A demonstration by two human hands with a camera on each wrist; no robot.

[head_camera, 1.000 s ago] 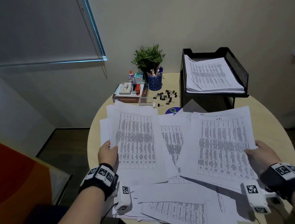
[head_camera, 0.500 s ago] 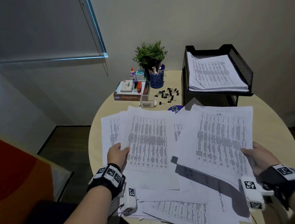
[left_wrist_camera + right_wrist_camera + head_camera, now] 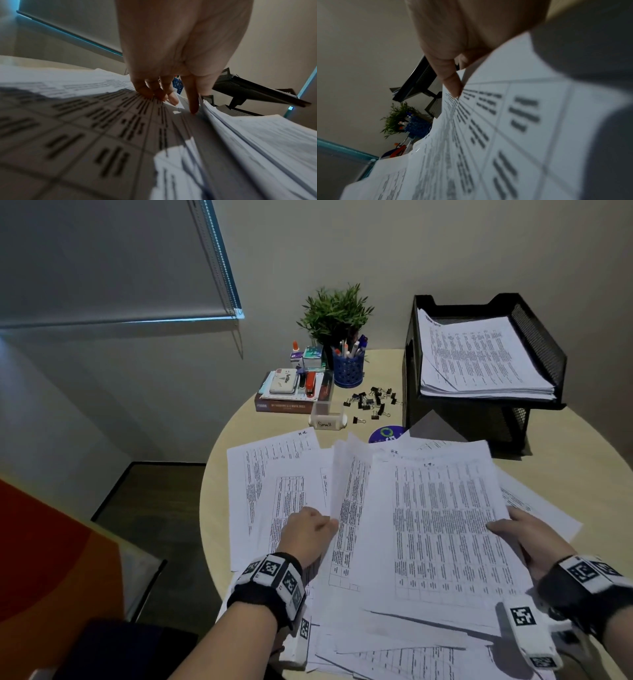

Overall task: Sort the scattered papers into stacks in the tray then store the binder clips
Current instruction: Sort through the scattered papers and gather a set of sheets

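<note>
Printed sheets [image 3: 274, 501] lie scattered over the round table [image 3: 555, 446]. My right hand [image 3: 513, 529] pinches the right edge of a lifted bundle of papers [image 3: 438, 525], thumb on top [image 3: 452, 86]. My left hand [image 3: 308, 529] holds the left edge of another raised sheet [image 3: 349, 508], slid in against that bundle; in the left wrist view its fingers [image 3: 192, 102] reach under the paper edge. The black mesh tray [image 3: 544, 344] at the back right holds a paper stack [image 3: 479, 361]. Several binder clips [image 3: 370, 402] lie loose left of the tray.
A clear box labelled "Small" [image 3: 327, 419] stands near the clips. Behind it are a blue pen cup [image 3: 347, 368], a plant [image 3: 337, 313], and a book topped with a stapler and a case [image 3: 291, 392]. A blue disc [image 3: 385, 433] lies by the tray's foot.
My left hand has carried its sheet rightward until it tucks against the bundle in my right hand. The right-hand bundle shifted slightly left and toward me.
</note>
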